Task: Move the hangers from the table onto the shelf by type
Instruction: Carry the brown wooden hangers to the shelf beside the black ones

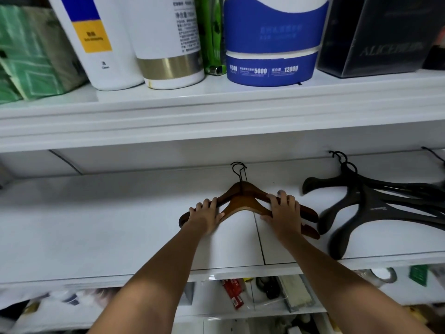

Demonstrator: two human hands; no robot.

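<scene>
Two brown wooden hangers (242, 197) with black wire hooks lie stacked flat on the white shelf (96, 225), hooks pointing to the back. My left hand (206, 216) grips their left arms, fingers curled over the wood. My right hand (284, 214) holds their right arms, covering part of them. Just to the right lies a pile of black plastic hangers (366, 208) on the same shelf, apart from the wooden ones.
The upper shelf (216, 109) overhangs close above, carrying white bottles (168, 39), a blue and white tub (272, 42), green packs (31, 56) and a dark box (375, 34). Below the shelf edge are bins with small items (272, 292).
</scene>
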